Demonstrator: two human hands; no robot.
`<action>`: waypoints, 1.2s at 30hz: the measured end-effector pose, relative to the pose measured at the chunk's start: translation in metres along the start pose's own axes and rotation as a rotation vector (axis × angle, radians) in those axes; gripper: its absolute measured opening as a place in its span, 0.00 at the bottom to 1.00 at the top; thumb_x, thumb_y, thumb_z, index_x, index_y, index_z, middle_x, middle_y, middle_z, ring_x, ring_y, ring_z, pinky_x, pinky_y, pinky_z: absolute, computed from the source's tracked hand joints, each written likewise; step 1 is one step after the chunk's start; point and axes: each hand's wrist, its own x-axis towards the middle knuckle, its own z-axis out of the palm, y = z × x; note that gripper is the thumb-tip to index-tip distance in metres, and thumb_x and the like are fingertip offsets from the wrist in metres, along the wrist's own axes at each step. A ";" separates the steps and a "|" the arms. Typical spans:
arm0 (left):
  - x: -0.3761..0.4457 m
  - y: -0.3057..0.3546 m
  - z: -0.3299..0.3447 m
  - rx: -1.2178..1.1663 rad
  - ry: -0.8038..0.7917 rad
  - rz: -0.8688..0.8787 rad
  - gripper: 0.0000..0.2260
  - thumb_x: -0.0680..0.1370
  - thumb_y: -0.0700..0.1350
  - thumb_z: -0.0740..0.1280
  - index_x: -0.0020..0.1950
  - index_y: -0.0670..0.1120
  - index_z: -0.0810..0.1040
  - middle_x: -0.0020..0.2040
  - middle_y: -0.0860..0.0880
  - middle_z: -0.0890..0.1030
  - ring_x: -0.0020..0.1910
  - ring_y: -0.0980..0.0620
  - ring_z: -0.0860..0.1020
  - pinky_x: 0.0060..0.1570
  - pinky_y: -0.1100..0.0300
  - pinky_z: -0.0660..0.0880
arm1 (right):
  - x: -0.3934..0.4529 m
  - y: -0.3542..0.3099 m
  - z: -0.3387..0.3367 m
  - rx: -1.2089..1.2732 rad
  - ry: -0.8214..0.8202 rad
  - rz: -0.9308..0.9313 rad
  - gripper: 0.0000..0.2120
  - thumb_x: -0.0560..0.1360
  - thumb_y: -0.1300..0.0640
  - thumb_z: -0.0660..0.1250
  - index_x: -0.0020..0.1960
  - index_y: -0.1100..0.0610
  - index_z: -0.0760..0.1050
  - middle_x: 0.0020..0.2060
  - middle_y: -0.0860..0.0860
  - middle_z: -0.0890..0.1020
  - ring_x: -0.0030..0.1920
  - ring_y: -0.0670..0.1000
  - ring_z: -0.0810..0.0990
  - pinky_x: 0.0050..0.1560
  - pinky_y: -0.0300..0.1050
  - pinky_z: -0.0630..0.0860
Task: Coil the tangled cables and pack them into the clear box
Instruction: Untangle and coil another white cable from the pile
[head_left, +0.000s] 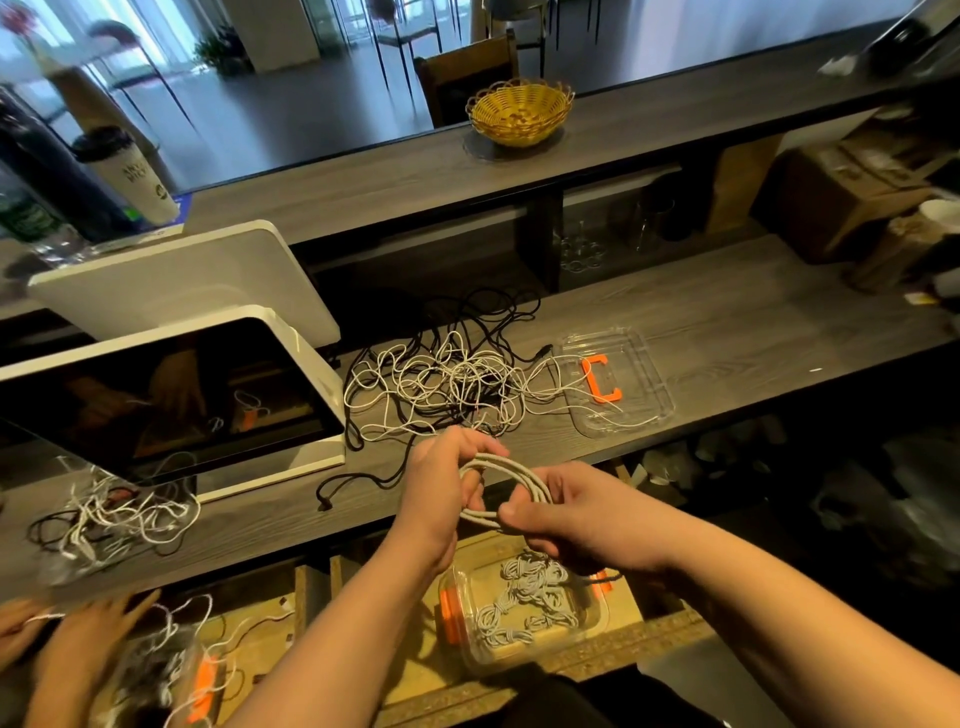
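Both sets of fingers (470, 457) are curled tight around the round coil of pale grey cable (506, 488). The left hand (441, 493) should hold the loops flat while the right hand (576, 514) wraps the end around. The clear plastic box with orange clips (519, 618) waits at six o'clock.

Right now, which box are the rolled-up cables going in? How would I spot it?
Look under the near edge of the long grey counter, just below the two hands. The clear box sits there with orange clips and small white cable bundles inside. The other clear piece up on the counter is a flat lid.
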 end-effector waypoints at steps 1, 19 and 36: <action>-0.001 -0.001 -0.001 0.060 -0.012 0.022 0.14 0.80 0.40 0.55 0.42 0.39 0.77 0.23 0.53 0.68 0.20 0.57 0.63 0.22 0.64 0.60 | -0.001 -0.001 0.001 -0.011 -0.002 -0.006 0.10 0.80 0.50 0.66 0.41 0.50 0.76 0.30 0.49 0.75 0.30 0.53 0.68 0.36 0.48 0.66; -0.003 -0.012 -0.008 0.311 0.063 0.249 0.29 0.75 0.63 0.62 0.27 0.40 0.67 0.22 0.46 0.67 0.22 0.51 0.65 0.28 0.57 0.66 | 0.005 0.000 -0.013 -0.057 0.354 -0.099 0.12 0.79 0.48 0.64 0.47 0.55 0.82 0.35 0.62 0.77 0.30 0.51 0.72 0.32 0.43 0.70; 0.003 -0.016 -0.006 0.293 0.575 0.433 0.28 0.83 0.55 0.62 0.27 0.40 0.66 0.23 0.41 0.67 0.24 0.43 0.66 0.26 0.49 0.63 | 0.022 -0.008 0.035 -0.628 0.136 -0.113 0.15 0.82 0.47 0.61 0.46 0.54 0.81 0.28 0.49 0.75 0.25 0.43 0.69 0.28 0.37 0.64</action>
